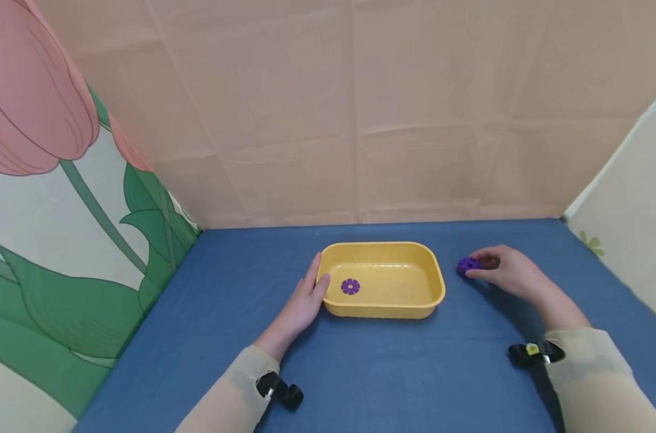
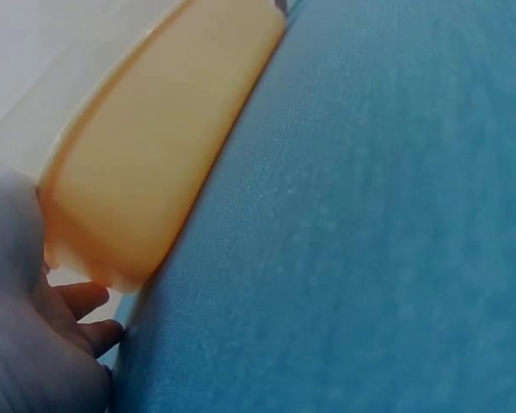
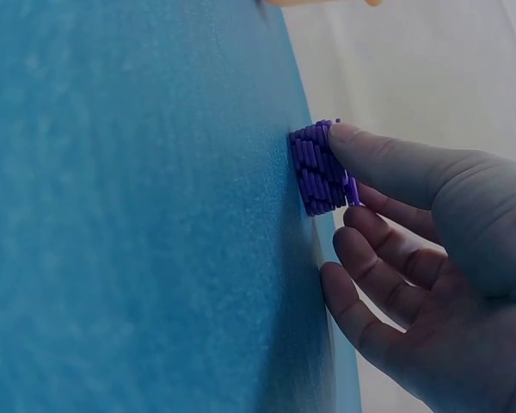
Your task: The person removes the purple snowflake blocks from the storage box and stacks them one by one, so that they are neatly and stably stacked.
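Note:
A yellow plastic tray [image 1: 382, 311] sits on the blue cloth, with one purple flower-shaped disc [image 1: 350, 287] lying flat in its left part. At the tray's left end, my left hand [image 1: 303, 300] holds the wall, thumb at the rim and fingers along the outside. To the right of the tray, my right hand [image 1: 509, 272] has its thumb and fingertips on a stack of purple notched discs [image 3: 316, 169] standing on the cloth. One disc [image 3: 353, 191] tilts away from the stack beside the fingertips. The other fingers of that hand are loosely bent.
Blue cloth [image 1: 393, 373] covers the table. Behind it rises a beige fabric wall [image 1: 355, 132]. A panel with tulip prints [image 1: 89, 264] stands at the left, and a pale panel [image 1: 642, 210] at the right. Each wrist carries a black camera mount [image 1: 280, 390].

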`<action>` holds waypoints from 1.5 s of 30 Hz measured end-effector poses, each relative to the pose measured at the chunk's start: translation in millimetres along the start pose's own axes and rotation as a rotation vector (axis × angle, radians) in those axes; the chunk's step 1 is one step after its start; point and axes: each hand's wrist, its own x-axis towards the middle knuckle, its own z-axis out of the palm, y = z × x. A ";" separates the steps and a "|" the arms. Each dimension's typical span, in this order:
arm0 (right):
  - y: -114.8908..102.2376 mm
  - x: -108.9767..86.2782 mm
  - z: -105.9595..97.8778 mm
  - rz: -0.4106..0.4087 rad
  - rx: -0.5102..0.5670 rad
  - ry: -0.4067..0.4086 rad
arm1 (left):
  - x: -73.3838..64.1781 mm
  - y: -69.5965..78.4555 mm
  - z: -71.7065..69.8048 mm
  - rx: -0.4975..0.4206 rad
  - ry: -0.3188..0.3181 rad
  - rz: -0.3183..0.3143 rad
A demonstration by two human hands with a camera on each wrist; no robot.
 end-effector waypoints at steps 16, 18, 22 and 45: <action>2.3 1.5 1.7 -0.006 0.008 -0.009 | 1.4 -1.9 0.5 -0.001 0.000 0.006; 2.9 1.6 1.7 -0.006 0.010 -0.013 | 1.7 -2.4 0.5 -0.002 -0.001 0.009; 2.5 2.4 0.1 -0.009 0.022 -0.009 | 2.1 -2.6 0.7 -0.004 0.002 0.008; -103.0 2.5 10.4 -0.167 0.177 0.101 | 2.0 -0.2 0.0 0.017 -0.004 0.016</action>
